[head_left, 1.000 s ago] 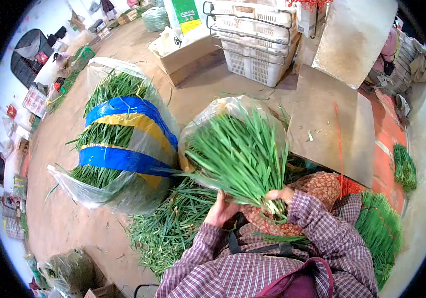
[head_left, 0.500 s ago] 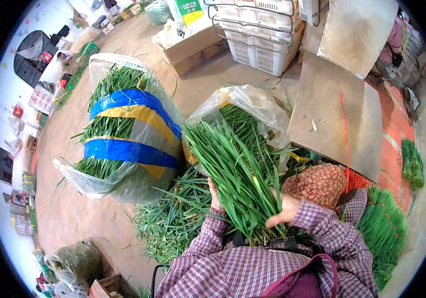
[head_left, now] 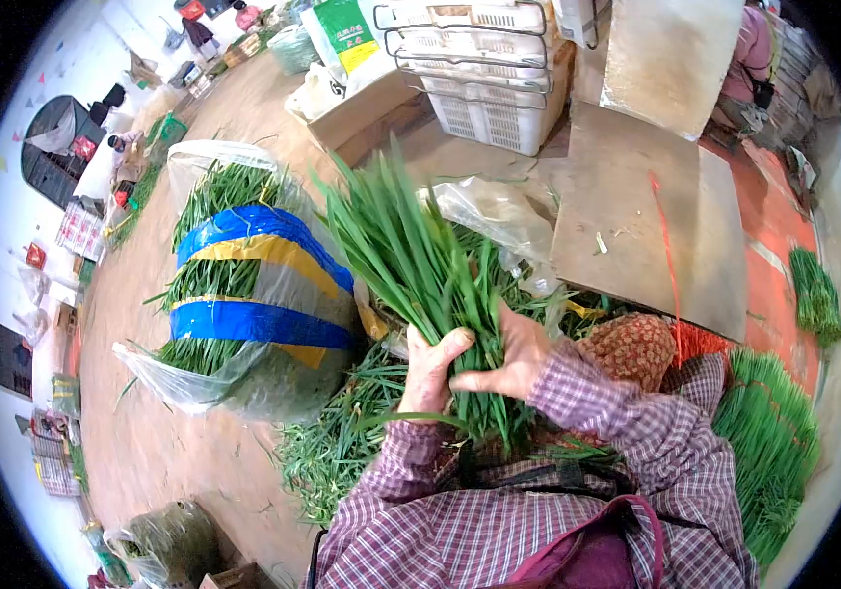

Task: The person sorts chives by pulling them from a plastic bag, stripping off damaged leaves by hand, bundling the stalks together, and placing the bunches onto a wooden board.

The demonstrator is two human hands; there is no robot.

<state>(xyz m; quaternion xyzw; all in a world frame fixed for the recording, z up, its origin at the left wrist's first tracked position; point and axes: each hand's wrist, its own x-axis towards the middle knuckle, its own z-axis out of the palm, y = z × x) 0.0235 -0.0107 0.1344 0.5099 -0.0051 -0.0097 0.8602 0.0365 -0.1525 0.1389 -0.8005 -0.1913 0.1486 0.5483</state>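
My grip is closed around the green bunch (head_left: 420, 265) above the lap: left hand (head_left: 426, 373) and right hand (head_left: 519, 355) clasp its sides, leaf tips fanned outward. I'd want even pressure, snug enough to align the stems without bruising the leaves.

Both hands (head_left: 468, 368) grip a bunch of long green leaves (head_left: 420, 260) above a checked shirt (head_left: 479, 530).

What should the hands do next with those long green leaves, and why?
Maybe gently pull away the stray leaf with the left hand. It curves out sideways below that hand, while most of the bunch points up, and the right hand is around the bunch too.
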